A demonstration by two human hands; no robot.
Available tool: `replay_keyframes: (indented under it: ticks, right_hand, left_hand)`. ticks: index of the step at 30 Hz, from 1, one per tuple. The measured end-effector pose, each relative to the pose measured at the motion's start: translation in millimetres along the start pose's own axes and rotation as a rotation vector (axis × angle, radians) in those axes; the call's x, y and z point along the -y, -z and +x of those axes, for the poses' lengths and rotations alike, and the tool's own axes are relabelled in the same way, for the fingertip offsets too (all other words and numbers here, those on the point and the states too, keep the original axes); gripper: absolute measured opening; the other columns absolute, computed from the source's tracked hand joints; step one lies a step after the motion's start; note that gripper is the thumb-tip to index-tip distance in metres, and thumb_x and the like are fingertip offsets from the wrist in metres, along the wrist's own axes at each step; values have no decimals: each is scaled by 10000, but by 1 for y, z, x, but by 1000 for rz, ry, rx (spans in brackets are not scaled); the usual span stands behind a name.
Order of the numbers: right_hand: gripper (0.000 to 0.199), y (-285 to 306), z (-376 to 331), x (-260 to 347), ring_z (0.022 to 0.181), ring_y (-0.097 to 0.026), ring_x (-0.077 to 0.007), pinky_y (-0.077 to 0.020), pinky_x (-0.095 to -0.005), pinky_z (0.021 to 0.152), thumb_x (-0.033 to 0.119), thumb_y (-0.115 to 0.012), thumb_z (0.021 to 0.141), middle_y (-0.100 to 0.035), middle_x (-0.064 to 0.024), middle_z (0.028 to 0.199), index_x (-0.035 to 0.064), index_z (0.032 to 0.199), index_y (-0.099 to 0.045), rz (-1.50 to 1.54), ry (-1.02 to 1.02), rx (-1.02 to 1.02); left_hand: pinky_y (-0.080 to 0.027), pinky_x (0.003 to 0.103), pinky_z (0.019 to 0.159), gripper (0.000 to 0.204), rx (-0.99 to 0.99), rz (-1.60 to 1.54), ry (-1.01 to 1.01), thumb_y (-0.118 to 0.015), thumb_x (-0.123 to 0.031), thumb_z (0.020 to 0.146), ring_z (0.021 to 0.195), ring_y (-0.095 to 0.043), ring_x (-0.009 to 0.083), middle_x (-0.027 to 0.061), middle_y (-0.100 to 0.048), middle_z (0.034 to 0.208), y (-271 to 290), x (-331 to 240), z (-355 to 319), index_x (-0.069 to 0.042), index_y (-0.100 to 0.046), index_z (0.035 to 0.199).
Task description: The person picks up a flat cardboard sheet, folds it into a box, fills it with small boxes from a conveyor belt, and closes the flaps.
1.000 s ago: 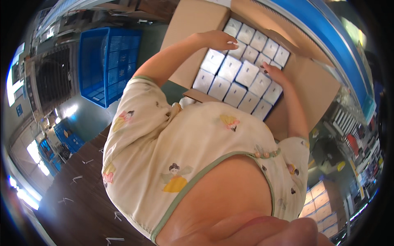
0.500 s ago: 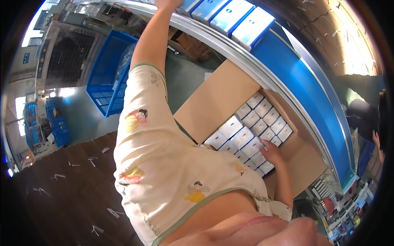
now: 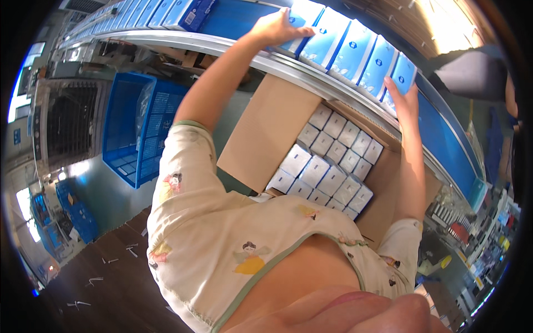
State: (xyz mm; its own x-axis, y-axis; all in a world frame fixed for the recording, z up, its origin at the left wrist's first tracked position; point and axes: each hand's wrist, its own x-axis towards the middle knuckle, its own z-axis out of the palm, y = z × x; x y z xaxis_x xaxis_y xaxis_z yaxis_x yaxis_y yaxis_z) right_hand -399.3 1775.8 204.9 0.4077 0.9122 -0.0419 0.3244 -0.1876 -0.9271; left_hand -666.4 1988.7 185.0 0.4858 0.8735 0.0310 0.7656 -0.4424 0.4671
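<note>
My left hand (image 3: 276, 26) is closed over one end of a row of light-blue boxes (image 3: 350, 51) on the blue conveyor (image 3: 444, 150). My right hand (image 3: 404, 101) is pressed flat, fingers extended, against the other end box. Below the conveyor stands an open carton (image 3: 261, 139) packed with white boxes (image 3: 327, 166).

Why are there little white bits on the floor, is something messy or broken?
Nothing looks broken. Small white scraps lie scattered on the dark floor. The small boxes sit in neat rows in the carton, and both hands, left hand and right hand, touch the blue boxes.
</note>
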Motion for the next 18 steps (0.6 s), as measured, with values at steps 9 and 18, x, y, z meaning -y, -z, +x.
replay_keyframes:
  ticks: [9, 18]
  right_hand:
    - [564, 54, -104, 45, 965, -480, -187, -399, -313, 842, 158, -714, 713, -479, -147, 1077, -48, 1131, -396, -176, 372, -499]
    - [689, 64, -255, -82, 972, -514, -204, -420, -305, 841, 237, -705, 714, -513, -126, 1082, -25, 1228, -329, 101, -342, -59]
  left_hand:
    - [-444, 315, 815, 772, -334, -503, -285, -763, -354, 607, 949, -573, 266, 173, -573, 1010, 66, -119, -100, 7, -395, 1181]
    - [-489, 360, 717, 1015, 433, -38, 17, -567, -611, 704, 857, -603, 330, 219, -598, 904, -43, -130, -230, 89, -149, 1309]
